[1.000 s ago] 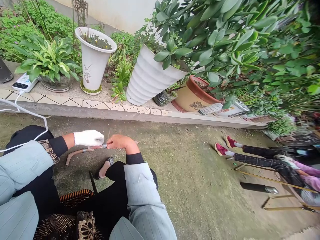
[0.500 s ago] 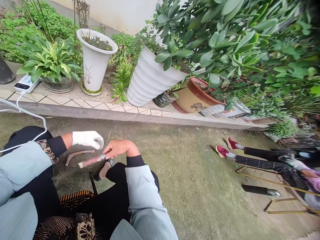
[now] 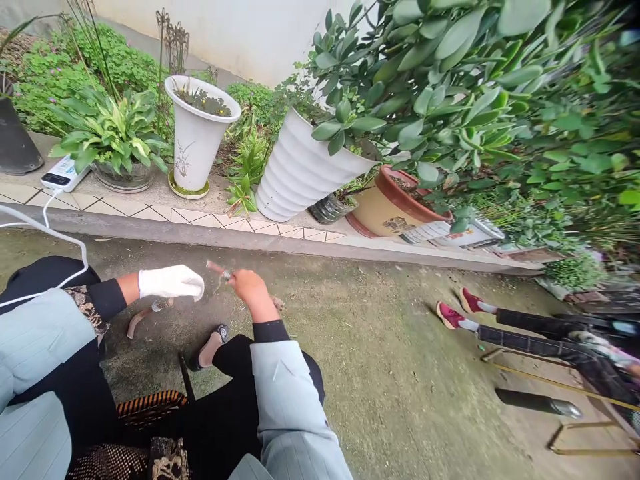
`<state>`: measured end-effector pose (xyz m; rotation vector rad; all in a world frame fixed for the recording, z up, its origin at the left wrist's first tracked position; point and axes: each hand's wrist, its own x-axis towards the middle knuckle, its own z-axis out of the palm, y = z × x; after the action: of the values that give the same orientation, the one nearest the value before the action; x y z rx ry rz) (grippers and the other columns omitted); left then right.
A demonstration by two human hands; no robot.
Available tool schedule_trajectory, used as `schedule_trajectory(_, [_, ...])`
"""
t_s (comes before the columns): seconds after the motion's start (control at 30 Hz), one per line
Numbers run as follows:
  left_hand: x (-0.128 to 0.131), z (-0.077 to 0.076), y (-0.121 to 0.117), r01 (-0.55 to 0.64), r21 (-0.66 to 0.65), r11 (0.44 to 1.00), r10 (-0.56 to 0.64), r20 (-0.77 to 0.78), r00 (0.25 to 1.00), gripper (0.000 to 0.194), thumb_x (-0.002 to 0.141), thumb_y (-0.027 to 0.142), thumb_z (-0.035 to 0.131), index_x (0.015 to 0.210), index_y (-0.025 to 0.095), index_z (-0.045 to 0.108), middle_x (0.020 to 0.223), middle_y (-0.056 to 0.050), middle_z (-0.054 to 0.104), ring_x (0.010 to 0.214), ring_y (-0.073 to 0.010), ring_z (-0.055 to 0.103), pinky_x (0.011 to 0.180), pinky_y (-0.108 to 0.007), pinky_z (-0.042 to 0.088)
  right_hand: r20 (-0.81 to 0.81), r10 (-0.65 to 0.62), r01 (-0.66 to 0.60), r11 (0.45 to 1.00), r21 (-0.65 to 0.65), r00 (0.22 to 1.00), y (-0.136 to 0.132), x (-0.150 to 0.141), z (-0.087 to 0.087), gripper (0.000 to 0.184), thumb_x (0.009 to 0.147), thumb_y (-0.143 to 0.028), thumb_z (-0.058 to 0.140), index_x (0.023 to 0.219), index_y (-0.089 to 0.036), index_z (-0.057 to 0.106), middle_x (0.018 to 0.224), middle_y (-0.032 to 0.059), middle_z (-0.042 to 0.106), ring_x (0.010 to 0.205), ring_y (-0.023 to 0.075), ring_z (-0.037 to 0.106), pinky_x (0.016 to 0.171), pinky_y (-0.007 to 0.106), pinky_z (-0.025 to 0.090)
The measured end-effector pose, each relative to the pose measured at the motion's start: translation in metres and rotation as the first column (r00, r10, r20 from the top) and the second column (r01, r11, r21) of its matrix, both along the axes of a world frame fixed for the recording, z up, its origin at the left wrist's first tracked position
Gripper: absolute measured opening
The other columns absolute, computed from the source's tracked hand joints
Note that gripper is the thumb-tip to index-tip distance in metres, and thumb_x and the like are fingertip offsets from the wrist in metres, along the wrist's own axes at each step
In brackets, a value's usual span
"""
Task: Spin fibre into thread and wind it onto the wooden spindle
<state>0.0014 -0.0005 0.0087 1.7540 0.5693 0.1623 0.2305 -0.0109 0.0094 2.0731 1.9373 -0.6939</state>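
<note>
My right hand (image 3: 250,287), bare, is closed around a short wooden stick (image 3: 216,268) whose one end points up and left. A band of thin wire (image 3: 227,275) is wound round the stick beside my fingers. To its left is my left hand (image 3: 173,283) in a white glove, fingers curled together; whatever they pinch is hidden. A small gap separates the glove from the stick. Below the gloved hand a curved stick (image 3: 140,321) with a wire-wrapped part appears on the ground, partly covered by the hand.
Potted plants, including a white pot (image 3: 200,147) and a ribbed white planter (image 3: 300,167), line a tiled ledge (image 3: 210,220). A white power bank (image 3: 65,175) with a cable (image 3: 70,239) sits at left. Another person's legs (image 3: 530,327) and a metal-framed seat (image 3: 575,433) are at right.
My right hand has turned and lifted the stick, so its free end now points up instead of down-left. My left hand has separated from the stick. The view has shifted slightly.
</note>
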Motion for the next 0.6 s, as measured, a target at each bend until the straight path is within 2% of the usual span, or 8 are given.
schedule_trajectory(0.07, [-0.005, 0.001, 0.007, -0.068, 0.089, 0.994, 0.068, 0.003, 0.998, 0.024, 0.081, 0.035, 0.054, 0.07, 0.016, 0.065, 0.07, -0.001, 0.062, 0.066, -0.0126, 0.052, 0.064, -0.021, 0.041, -0.04, 0.222, -0.224, 0.93, -0.29, 0.974, -0.009, -0.02, -0.001, 0.009, 0.074, -0.022, 0.068, 0.078, -0.015, 0.073, 0.069, 0.0084, 0.066, 0.063, 0.0158, 0.057, 0.056, 0.025, 0.037])
schedule_trajectory(0.13, [-0.01, -0.001, 0.015, -0.148, 0.142, 0.979, 0.148, 0.011, 0.989, 0.023, 0.08, 0.034, 0.054, 0.069, 0.016, 0.063, 0.068, 0.0, 0.06, 0.066, -0.0129, 0.051, 0.066, -0.022, 0.041, -0.296, 0.337, -0.443, 0.767, -0.464, 0.894, -0.018, -0.032, 0.005, 0.006, 0.071, -0.022, 0.072, 0.072, -0.017, 0.072, 0.058, 0.0012, 0.062, 0.057, 0.0121, 0.054, 0.054, 0.023, 0.036])
schedule_trajectory(0.2, [-0.014, -0.006, 0.022, -0.238, 0.145, 0.96, 0.238, 0.021, 0.971, 0.022, 0.079, 0.035, 0.055, 0.071, 0.016, 0.064, 0.07, 0.0, 0.061, 0.066, -0.0128, 0.051, 0.065, -0.022, 0.041, -0.635, 0.286, -0.628, 0.659, -0.414, 0.718, -0.024, -0.031, 0.018, 0.013, 0.074, -0.027, 0.069, 0.083, -0.018, 0.073, 0.06, -0.0029, 0.06, 0.056, 0.009, 0.05, 0.054, 0.021, 0.035])
schedule_trajectory(0.27, [-0.017, -0.01, 0.025, -0.315, 0.08, 0.946, 0.313, 0.038, 0.949, 0.024, 0.079, 0.038, 0.056, 0.075, 0.015, 0.064, 0.07, -0.001, 0.061, 0.061, -0.0118, 0.049, 0.059, -0.022, 0.04, -0.84, 0.13, -0.563, 0.794, -0.231, 0.527, -0.027, -0.02, 0.033, 0.028, 0.076, -0.035, 0.068, 0.098, -0.017, 0.071, 0.068, -0.003, 0.06, 0.06, 0.0083, 0.049, 0.058, 0.021, 0.037])
schedule_trajectory(0.33, [-0.018, -0.013, 0.024, -0.325, -0.029, 0.945, 0.326, 0.055, 0.944, 0.029, 0.079, 0.042, 0.056, 0.076, 0.015, 0.065, 0.067, -0.002, 0.06, 0.055, -0.0106, 0.045, 0.052, -0.021, 0.037, -0.938, -0.01, -0.188, 0.979, -0.08, 0.345, -0.027, -0.006, 0.041, 0.032, 0.078, -0.041, 0.065, 0.096, -0.015, 0.067, 0.068, -0.0024, 0.056, 0.058, 0.008, 0.044, 0.055, 0.021, 0.035])
schedule_trajectory(0.4, [-0.017, -0.015, 0.017, -0.275, -0.102, 0.956, 0.282, 0.064, 0.957, 0.032, 0.079, 0.045, 0.056, 0.074, 0.015, 0.064, 0.063, -0.002, 0.058, 0.052, -0.0105, 0.044, 0.049, -0.021, 0.035, -0.969, -0.085, 0.158, 0.986, -0.048, 0.234, -0.025, 0.004, 0.04, 0.032, 0.079, -0.044, 0.062, 0.091, -0.015, 0.064, 0.066, -0.0029, 0.052, 0.054, 0.0076, 0.04, 0.052, 0.022, 0.032])
schedule_trajectory(0.5, [-0.016, -0.014, 0.003, -0.295, -0.059, 0.954, 0.3, 0.092, 0.95, 0.033, 0.078, 0.046, 0.058, 0.071, 0.015, 0.064, 0.058, -0.001, 0.057, 0.053, -0.0117, 0.045, 0.051, -0.022, 0.036, -0.927, -0.155, 0.339, 0.94, -0.033, 0.34, -0.022, 0.011, 0.028, 0.027, 0.078, -0.043, 0.06, 0.079, -0.016, 0.058, 0.063, -0.0028, 0.05, 0.051, 0.008, 0.039, 0.049, 0.022, 0.03])
schedule_trajectory(0.6, [-0.018, -0.008, -0.005, -0.375, 0.013, 0.927, 0.371, 0.122, 0.921, 0.032, 0.078, 0.044, 0.059, 0.069, 0.015, 0.063, 0.055, 0.0, 0.055, 0.056, -0.0128, 0.046, 0.054, -0.023, 0.038, -0.738, -0.155, 0.33, 0.939, 0.095, 0.656, -0.019, 0.011, 0.019, 0.023, 0.082, -0.039, 0.053, 0.075, -0.017, 0.058, 0.065, 0.0004, 0.055, 0.055, 0.0113, 0.046, 0.053, 0.024, 0.034])
